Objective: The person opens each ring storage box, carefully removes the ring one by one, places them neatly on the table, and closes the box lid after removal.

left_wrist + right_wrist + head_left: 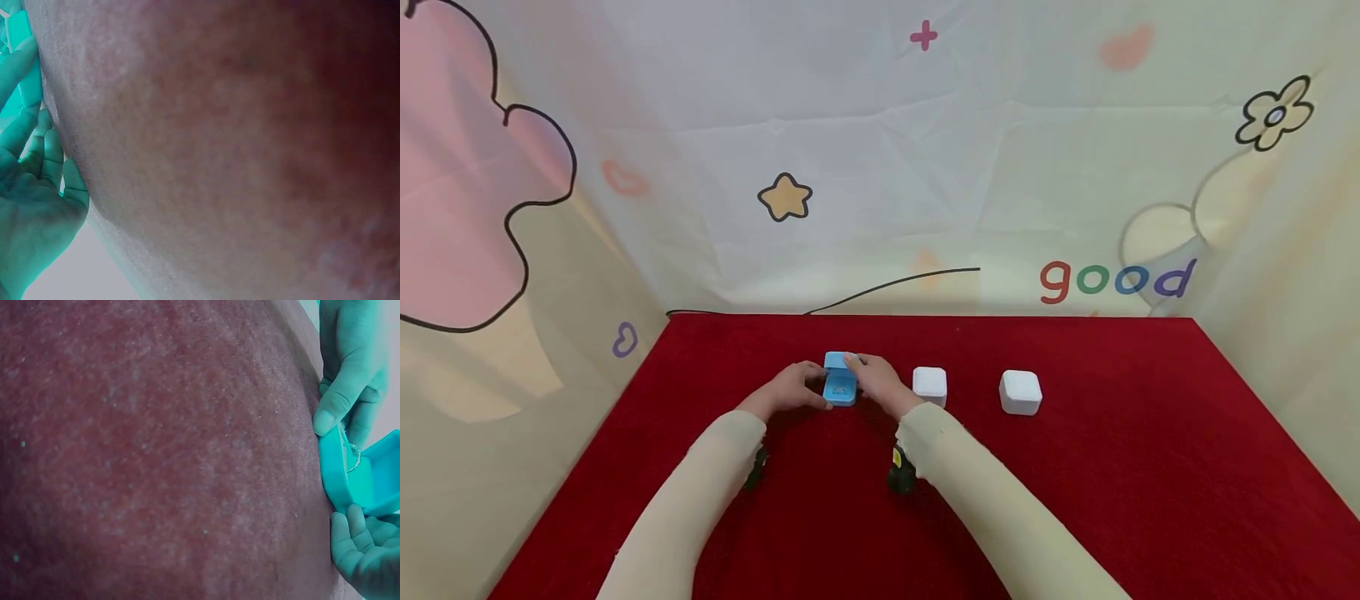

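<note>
A light blue ring box sits on the red cloth with its lid raised. Inside it is a small ring, seen side-on in the right wrist view. My left hand grips the box's left side, thumb low by the front corner. From the other side my right hand holds the box, its thumb over the lid and its fingertips along the lower side. In the left wrist view only a strip of the blue box shows beyond the fingers.
Two white rounded boxes stand to the right: a nearer one close beside my right hand and another farther right. Red cloth covers the table, and a printed curtain hangs behind and at both sides.
</note>
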The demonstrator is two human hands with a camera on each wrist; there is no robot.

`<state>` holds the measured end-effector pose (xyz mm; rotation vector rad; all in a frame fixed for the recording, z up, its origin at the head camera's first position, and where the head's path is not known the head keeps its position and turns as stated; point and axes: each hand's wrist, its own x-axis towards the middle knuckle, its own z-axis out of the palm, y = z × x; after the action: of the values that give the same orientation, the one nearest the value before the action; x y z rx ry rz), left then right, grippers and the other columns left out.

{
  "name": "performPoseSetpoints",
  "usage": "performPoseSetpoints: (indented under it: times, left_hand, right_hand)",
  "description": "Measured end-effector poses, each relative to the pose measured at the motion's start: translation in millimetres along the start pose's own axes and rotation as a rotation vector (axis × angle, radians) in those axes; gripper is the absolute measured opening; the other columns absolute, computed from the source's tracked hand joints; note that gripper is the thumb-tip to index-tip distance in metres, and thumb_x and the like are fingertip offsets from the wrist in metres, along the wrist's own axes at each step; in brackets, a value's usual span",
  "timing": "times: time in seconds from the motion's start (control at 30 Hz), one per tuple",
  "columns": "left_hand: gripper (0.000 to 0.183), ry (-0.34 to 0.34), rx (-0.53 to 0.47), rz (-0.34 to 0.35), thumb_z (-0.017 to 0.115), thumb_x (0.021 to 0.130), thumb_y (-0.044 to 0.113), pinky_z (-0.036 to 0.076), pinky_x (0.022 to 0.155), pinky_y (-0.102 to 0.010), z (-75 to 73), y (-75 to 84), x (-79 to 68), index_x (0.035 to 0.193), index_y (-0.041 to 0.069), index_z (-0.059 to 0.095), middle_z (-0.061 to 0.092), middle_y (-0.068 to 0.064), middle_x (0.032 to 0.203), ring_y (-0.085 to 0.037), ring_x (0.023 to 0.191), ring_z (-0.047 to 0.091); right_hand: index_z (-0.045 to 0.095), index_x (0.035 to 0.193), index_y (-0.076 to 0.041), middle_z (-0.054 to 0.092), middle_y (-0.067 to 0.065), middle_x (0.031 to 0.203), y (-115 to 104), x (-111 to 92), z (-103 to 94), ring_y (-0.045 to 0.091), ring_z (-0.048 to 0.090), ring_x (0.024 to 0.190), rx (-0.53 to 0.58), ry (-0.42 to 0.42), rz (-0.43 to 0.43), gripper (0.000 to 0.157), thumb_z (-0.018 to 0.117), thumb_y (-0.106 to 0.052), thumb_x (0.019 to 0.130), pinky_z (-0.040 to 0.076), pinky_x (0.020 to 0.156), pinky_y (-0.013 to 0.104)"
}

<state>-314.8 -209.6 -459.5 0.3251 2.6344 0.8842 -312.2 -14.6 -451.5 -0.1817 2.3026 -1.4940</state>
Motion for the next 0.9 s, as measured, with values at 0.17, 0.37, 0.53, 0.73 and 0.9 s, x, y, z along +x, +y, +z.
performPoseSetpoints:
  times: [0.17,0.37,0.53,0.73,0.9]
  left_hand:
    - [0.062,0.004,0.004,-0.004,0.078,0.088,0.018,0.041,0.118,-0.054,1.6,2.1,-0.7,0.142,-0.004,0.057,0.050,-0.025,0.149,-0.041,0.139,0.045]
    - [0.063,0.005,0.011,-0.002,0.078,0.089,0.018,0.041,0.119,-0.054,1.4,0.7,-0.5,0.143,-0.004,0.055,0.050,-0.025,0.149,-0.041,0.139,0.045]
    - [0.063,0.010,0.005,-0.011,0.078,0.089,0.017,0.040,0.119,-0.055,1.3,0.5,0.0,0.144,-0.003,0.055,0.049,-0.025,0.150,-0.041,0.140,0.045]
    - [0.064,0.006,-0.003,-0.015,0.078,0.089,0.016,0.041,0.118,-0.055,1.1,2.0,-1.2,0.145,-0.003,0.054,0.048,-0.025,0.151,-0.041,0.140,0.044]
    - [0.064,0.006,-0.007,-0.010,0.077,0.090,0.016,0.040,0.119,-0.056,2.1,1.8,-2.4,0.146,-0.003,0.053,0.048,-0.025,0.150,-0.041,0.140,0.044]
  right_hand:
    - [0.042,0.155,-0.003,0.052,0.018,0.152,1.4,0.9,-0.1,0.030,0.057,0.121,-0.007,0.008,-0.007,0.060,0.041,-0.043,0.110,0.054,0.105,0.044]
    - [0.042,0.155,-0.003,0.052,0.018,0.152,-1.0,0.1,1.4,0.031,0.058,0.120,0.007,0.023,-0.001,0.062,0.042,-0.044,0.109,0.054,0.105,0.045]
    - [0.042,0.155,-0.004,0.052,0.018,0.152,-2.1,-0.7,-0.1,0.032,0.058,0.122,0.008,0.020,0.009,0.063,0.042,-0.046,0.109,0.054,0.105,0.044]
    - [0.043,0.154,-0.003,0.054,0.019,0.149,-4.7,-1.0,-0.6,0.032,0.057,0.121,0.055,0.026,0.036,0.064,0.042,-0.047,0.108,0.053,0.107,0.045]
    - [0.044,0.154,-0.003,0.055,0.019,0.147,-3.1,0.4,-0.9,0.032,0.057,0.120,0.066,0.027,0.045,0.065,0.042,-0.049,0.108,0.052,0.107,0.046]
